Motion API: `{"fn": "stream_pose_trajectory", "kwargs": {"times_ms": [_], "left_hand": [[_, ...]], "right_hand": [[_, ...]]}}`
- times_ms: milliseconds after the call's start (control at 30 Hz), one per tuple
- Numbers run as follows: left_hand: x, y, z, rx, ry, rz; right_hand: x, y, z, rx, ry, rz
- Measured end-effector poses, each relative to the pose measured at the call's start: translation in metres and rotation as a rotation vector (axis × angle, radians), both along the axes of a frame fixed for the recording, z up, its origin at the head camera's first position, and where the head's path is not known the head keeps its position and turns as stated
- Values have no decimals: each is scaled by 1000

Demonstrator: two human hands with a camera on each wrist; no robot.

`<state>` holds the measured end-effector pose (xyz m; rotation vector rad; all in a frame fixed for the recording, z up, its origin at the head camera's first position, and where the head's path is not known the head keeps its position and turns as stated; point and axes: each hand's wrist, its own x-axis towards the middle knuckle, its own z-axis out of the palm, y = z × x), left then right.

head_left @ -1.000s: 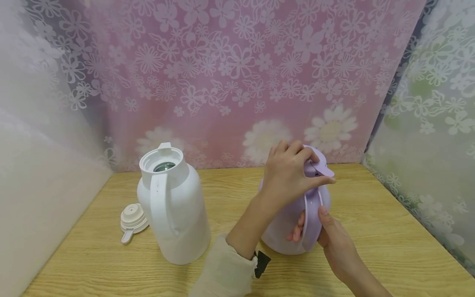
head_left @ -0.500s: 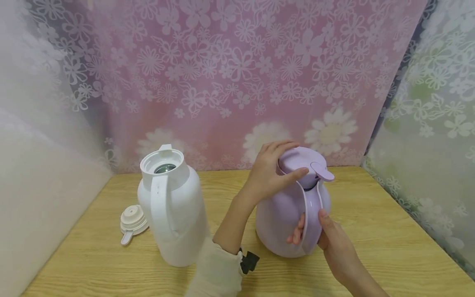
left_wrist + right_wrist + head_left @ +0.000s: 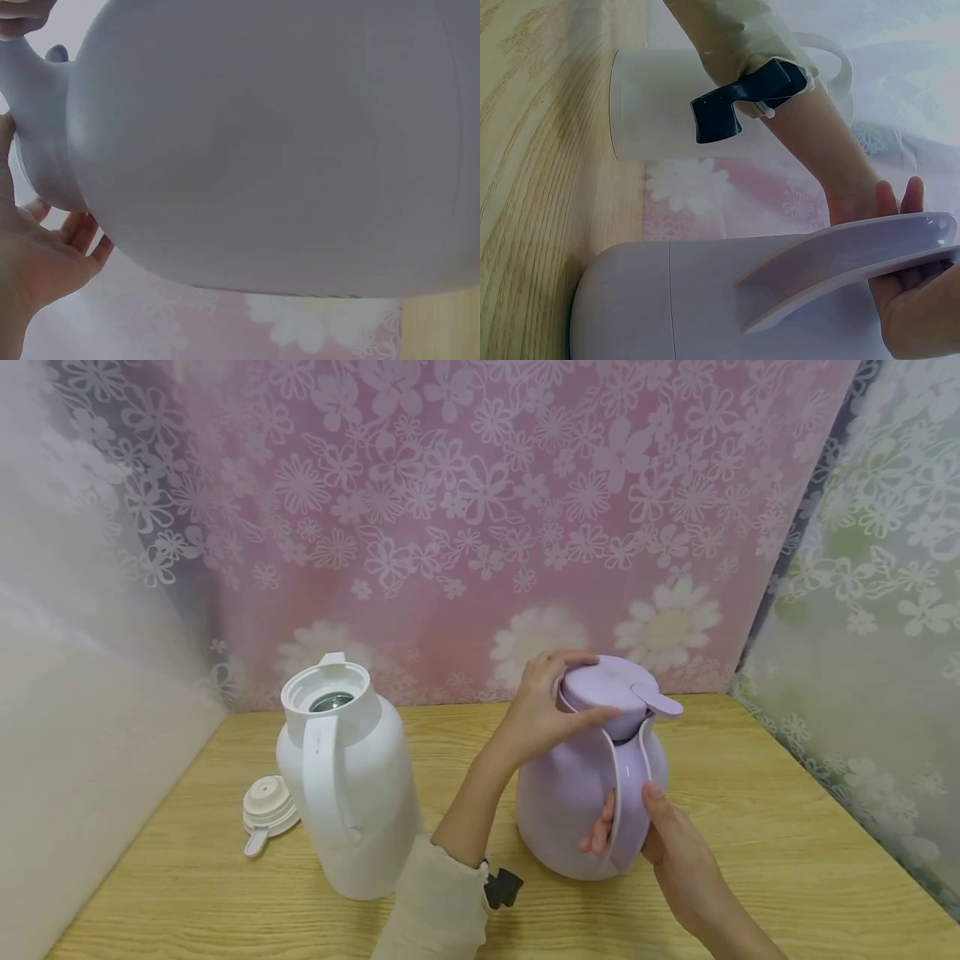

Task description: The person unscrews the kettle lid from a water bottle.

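A lilac thermos jug (image 3: 562, 810) stands upright on the table, its handle (image 3: 633, 810) facing me. My right hand (image 3: 678, 847) grips that handle, fingers through the loop and thumb along the outside. My left hand (image 3: 542, 710) holds the round lilac lid (image 3: 603, 685) by its side, thumb in front and fingers behind. The lid sits on the jug's neck, with its tab (image 3: 660, 702) pointing right and a thin dark gap beneath. In the right wrist view the right hand (image 3: 922, 319) wraps the handle. The jug's body (image 3: 262, 150) fills the left wrist view.
A white thermos jug (image 3: 363, 802) stands lidless on the left, its mouth showing the dark liner. Its white stopper (image 3: 268, 806) lies beside it on the wooden table (image 3: 150, 893). Flowered sheets (image 3: 465, 527) enclose the back and sides. A black device (image 3: 739, 101) is on the left wrist.
My left hand has moved left and down from above the lid's tab to the lid's left side and holds it there. The right hand keeps its grip on the handle.
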<state>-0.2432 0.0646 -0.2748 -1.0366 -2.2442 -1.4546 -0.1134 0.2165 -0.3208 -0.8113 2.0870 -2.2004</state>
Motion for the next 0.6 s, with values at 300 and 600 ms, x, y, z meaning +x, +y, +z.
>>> {"fn": "stream_pose_trajectory", "kwargs": {"times_ms": [300, 600], "left_hand": [[12, 6, 4, -24, -91, 96], [2, 1, -7, 43, -287, -91]], "right_hand": [[-2, 2, -4, -20, 7, -11], [-1, 2, -4, -2, -8, -23]]}}
